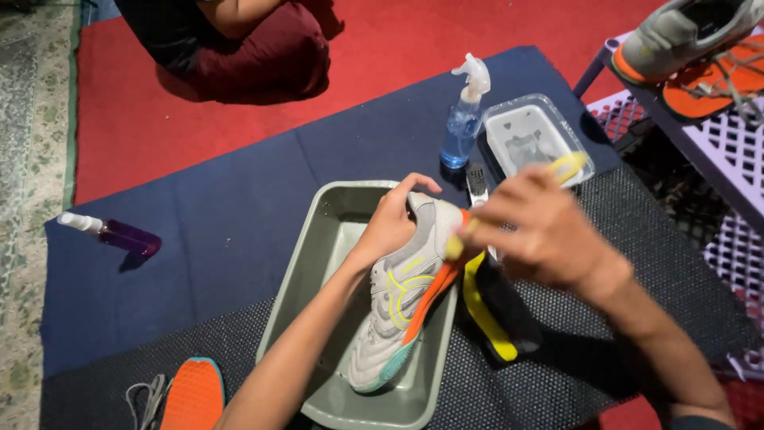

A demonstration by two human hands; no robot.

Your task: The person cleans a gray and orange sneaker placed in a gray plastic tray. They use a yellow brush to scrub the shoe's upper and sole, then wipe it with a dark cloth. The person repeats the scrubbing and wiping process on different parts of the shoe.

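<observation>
Nearest the wearer, an orange insole [195, 392] and a loose grey shoelace [149, 398] lie at the near left edge of the black mesh mat [621, 263].

The left forearm rises from the near edge and crosses the grey plastic basin [318, 263] diagonally. The left hand [390, 224] is closed around the heel end of the grey sneaker [402, 306], thumb and fingers wrapped over the collar. The sneaker sits tilted on its side over the basin's right half, toe toward the near right corner of the basin, orange and teal sole edge turned toward the basin's right rim.

The right forearm enters from the near right corner of the mat. The right hand [545, 231] is curled narrowly around a yellow-handled brush [509, 203]; motion blur hides the exact finger placement. The brush's lower end meets the sneaker at the heel, just beside the left hand.

A black and yellow cloth-like item [497, 314] lies on the mesh mat, touching the basin's right rim.

Farther off, on the navy mat [215, 215]: a small black brush [476, 183] just beyond the hands, a blue spray bottle [464, 119] upright, and a clear plastic container [532, 137] beside it. A purple spray bottle [115, 234] lies on its side near the navy mat's left edge.

At the far right, a second grey sneaker [684, 36] and an orange insole rest on a white lattice rack [728, 151]. Another person sits on the red carpet [127, 119] beyond.
</observation>
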